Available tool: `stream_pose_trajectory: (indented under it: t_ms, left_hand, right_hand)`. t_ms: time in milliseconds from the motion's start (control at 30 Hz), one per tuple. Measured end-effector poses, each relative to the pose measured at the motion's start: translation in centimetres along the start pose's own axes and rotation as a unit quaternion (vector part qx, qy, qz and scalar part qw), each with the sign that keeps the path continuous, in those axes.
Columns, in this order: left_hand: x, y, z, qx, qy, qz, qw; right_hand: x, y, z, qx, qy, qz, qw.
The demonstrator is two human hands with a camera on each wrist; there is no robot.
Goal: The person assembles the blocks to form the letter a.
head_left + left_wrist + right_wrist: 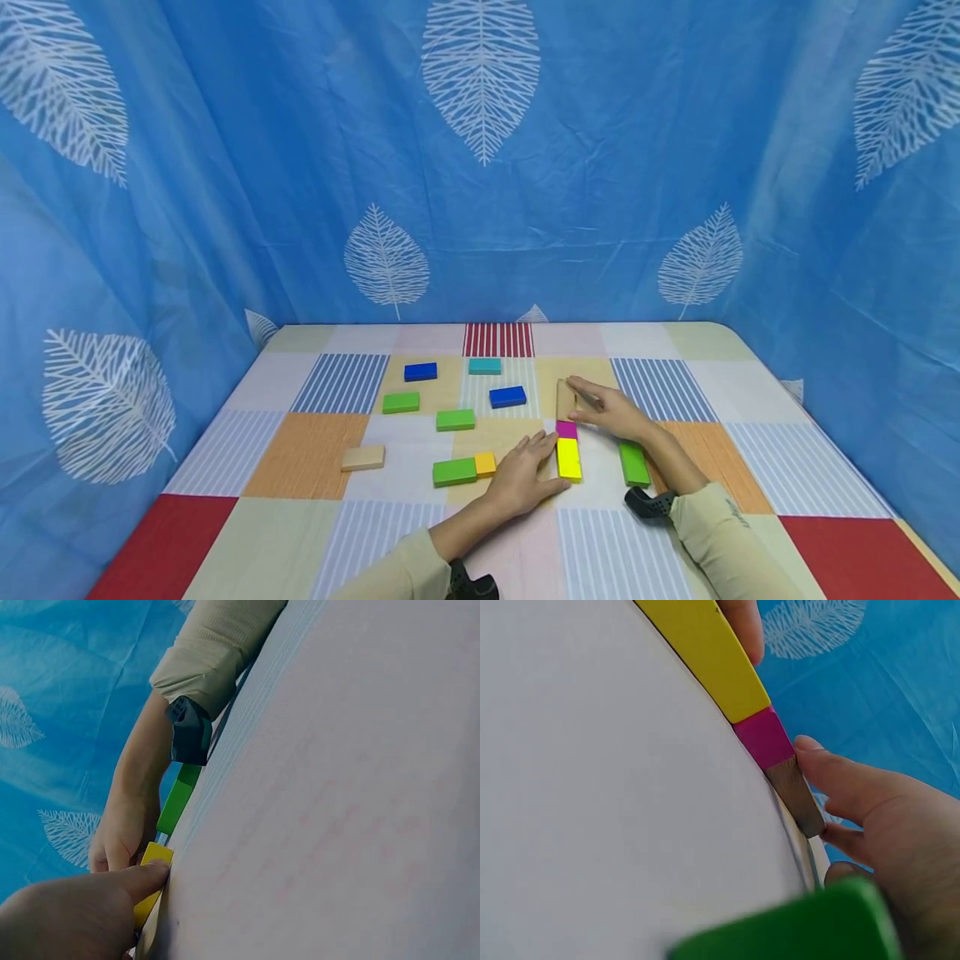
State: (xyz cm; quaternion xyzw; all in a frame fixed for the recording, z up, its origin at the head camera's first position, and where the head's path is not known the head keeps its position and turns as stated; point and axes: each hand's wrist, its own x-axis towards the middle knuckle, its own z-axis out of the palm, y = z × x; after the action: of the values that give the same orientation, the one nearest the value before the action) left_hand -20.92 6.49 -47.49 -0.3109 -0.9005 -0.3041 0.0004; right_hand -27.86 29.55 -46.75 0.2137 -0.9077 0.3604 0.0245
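A yellow block point(568, 460), a small magenta block point(567, 429) and a plain wooden block point(566, 400) lie end to end in a row. My left hand point(521, 477) is along the yellow block's left side, fingers extended by its far part. The left thumb point(154, 877) reaches its near end in the left wrist view. My right hand point(611, 410) holds the wooden block, spanning it between thumb and fingers. In the right wrist view one fingertip point(808, 744) sits at the magenta-wood joint, and other fingers lie by the block's far end.
A green block point(634, 464) lies beside the right forearm. Left of the row, a green block point(454, 472) touches an orange block point(485, 464). A wooden block point(363, 457), a teal block point(484, 367) and several blue and green blocks are scattered around. Blue curtains point(480, 242) surround the patchwork-covered table.
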Motion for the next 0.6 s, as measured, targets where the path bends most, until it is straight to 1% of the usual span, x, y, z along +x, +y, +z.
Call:
stream_pose_trajectory:
  t_ms: [133, 400, 600]
  left_hand:
    - [0.02, -0.02, -0.14, 0.0, 0.005, -0.001, 1.0]
    - [0.07, -0.11, -0.06, 0.009, 0.013, 0.006, 0.9999]
    - [-0.11, -0.21, 0.11, 0.005, 0.013, 0.015, 0.9998]
  right_hand:
    - [0.18, -0.18, 0.0, -0.019, -0.009, -0.004, 1.0]
    - [0.25, -0.44, -0.02, -0.036, -0.014, -0.016, 0.999]
    - [-0.06, -0.33, 0.1, -0.025, -0.024, -0.026, 0.999]
